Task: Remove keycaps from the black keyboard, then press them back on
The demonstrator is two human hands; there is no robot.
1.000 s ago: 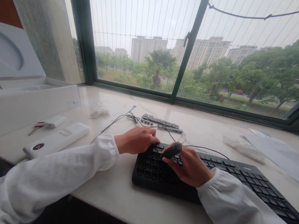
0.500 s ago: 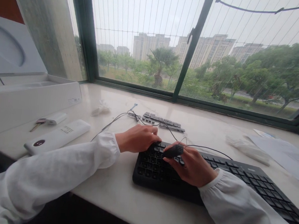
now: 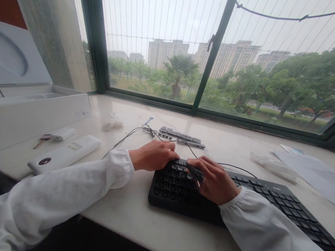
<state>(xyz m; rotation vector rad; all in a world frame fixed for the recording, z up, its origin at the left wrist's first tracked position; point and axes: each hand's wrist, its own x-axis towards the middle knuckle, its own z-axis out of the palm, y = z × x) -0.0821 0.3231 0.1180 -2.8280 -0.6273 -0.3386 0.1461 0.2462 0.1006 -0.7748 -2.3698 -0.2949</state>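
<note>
Right hand [image 3: 217, 182], closed round a black tool [image 3: 195, 172], has just rolled it, apparently presenting a different end to the keyboard [image 3: 172, 205], lower right; curled left hand [image 3: 154, 156] keeps to its edge, grip unclear; keycaps [image 3: 181, 136] lie beyond.

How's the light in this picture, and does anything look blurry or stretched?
Head view: pale daylight at the window, soft sheen on the tabletop; head view again: right sleeve seemingly stretched toward the corner, print on the paper unreadable, dark tool in the right hand slightly blurred.
</note>
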